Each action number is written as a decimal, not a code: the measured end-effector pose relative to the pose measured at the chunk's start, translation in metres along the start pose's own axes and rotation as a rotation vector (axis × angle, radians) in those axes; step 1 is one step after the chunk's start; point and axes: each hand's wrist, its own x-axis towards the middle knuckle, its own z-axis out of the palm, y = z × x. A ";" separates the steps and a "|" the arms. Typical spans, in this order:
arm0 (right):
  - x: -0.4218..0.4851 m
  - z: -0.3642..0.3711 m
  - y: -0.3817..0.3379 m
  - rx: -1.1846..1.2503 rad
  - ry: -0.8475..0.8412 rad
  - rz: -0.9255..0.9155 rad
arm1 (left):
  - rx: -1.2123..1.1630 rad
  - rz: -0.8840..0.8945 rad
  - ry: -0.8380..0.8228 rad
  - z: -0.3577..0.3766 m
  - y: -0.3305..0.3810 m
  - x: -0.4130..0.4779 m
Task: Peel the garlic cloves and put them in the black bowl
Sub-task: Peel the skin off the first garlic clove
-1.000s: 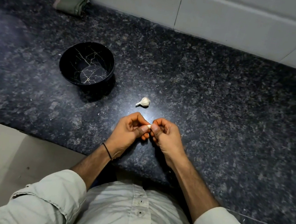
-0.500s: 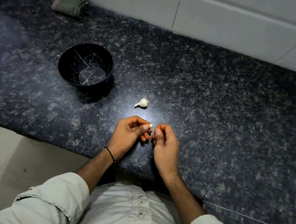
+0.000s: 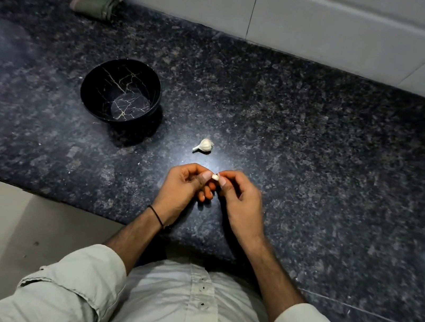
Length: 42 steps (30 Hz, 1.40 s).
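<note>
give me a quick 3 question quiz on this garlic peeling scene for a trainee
1. True or false: the black bowl already holds peeled cloves.
2. The garlic clove is pinched by: A left hand only; B right hand only; C both hands.
3. What lies on the countertop just beyond the hands?
Key: 1 false; 2 C; 3 a loose piece of garlic.

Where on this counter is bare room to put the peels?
Bare: the counter right of the right hand, up to the tiled wall; also between black bowl and green cloth. Crowded: around the loose garlic, between bowl and left hand.
</note>
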 end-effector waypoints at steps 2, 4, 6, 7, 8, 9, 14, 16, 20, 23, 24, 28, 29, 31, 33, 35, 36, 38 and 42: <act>-0.001 0.002 0.001 0.018 0.022 0.014 | -0.008 0.000 0.004 0.000 0.000 0.000; -0.002 0.005 0.003 0.001 0.056 0.012 | -0.010 0.005 0.016 0.002 0.000 0.001; -0.004 0.008 0.003 -0.019 0.082 0.007 | 0.000 0.014 0.033 0.004 0.001 0.001; -0.004 0.010 0.003 -0.019 0.088 0.002 | 0.004 0.019 0.042 0.005 0.000 0.001; -0.004 0.012 0.002 -0.011 0.088 -0.005 | 0.011 0.027 0.051 0.006 0.000 0.001; -0.004 0.014 0.002 -0.001 0.088 -0.008 | 0.020 0.036 0.058 0.007 0.000 0.000; 0.000 0.021 -0.003 0.138 0.109 0.086 | 0.017 0.088 0.051 0.007 -0.002 -0.003; 0.003 0.020 -0.004 0.202 0.098 0.121 | 0.004 0.094 0.049 0.006 -0.002 -0.004; 0.001 0.017 -0.002 0.189 0.118 0.113 | -0.005 0.070 0.089 0.009 -0.003 -0.005; -0.003 0.016 -0.001 0.153 0.139 0.086 | 0.011 0.064 0.104 0.010 -0.002 -0.007; -0.003 0.016 -0.001 0.126 0.144 0.080 | 0.013 0.063 0.104 0.010 -0.002 -0.008; -0.001 0.013 -0.002 -0.024 0.137 -0.010 | 0.044 0.070 0.096 0.006 0.000 -0.009; 0.000 0.012 -0.004 -0.078 0.134 -0.057 | 0.053 0.072 0.088 0.006 0.001 -0.009; 0.001 0.008 -0.008 -0.184 0.119 -0.139 | 0.076 0.067 0.075 0.005 0.000 -0.009; 0.001 0.005 -0.008 -0.268 0.098 -0.200 | 0.102 0.055 0.072 0.005 0.000 -0.009; 0.001 0.006 -0.006 -0.325 0.094 -0.232 | 0.118 0.041 0.077 0.006 0.000 -0.008; 0.002 0.007 -0.004 -0.342 0.097 -0.237 | 0.119 0.035 0.081 0.006 0.000 -0.008; 0.003 0.012 -0.001 -0.363 0.104 -0.224 | 0.117 0.025 0.094 0.007 -0.001 -0.008; 0.005 0.020 0.001 -0.365 0.114 -0.176 | 0.102 0.000 0.125 0.007 -0.001 -0.007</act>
